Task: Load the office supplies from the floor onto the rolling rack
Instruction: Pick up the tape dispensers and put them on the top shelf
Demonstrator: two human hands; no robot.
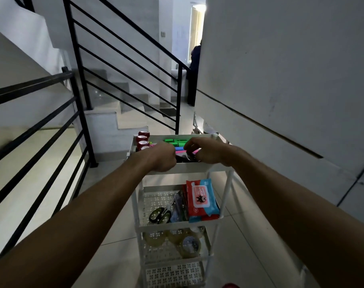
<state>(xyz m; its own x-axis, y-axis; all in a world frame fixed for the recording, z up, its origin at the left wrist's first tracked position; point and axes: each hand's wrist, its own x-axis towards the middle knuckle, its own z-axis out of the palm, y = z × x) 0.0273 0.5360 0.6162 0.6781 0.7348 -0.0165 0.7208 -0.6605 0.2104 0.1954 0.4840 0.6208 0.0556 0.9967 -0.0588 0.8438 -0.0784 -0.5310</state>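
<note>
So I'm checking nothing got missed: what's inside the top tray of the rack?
Green and pink highlighters and red-capped jars in the top tray. Both hands cover the middle; something dark lies between them, unclear what.

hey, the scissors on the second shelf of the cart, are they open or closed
Closed. The scissors lie flat on the second shelf, both handle loops side by side.

Two bare forearms fill the view — no sleeves in sight. The left hand (pixel 162 157) and right hand (pixel 208 151) wear nothing — no gloves, rings or watch visible.
</note>
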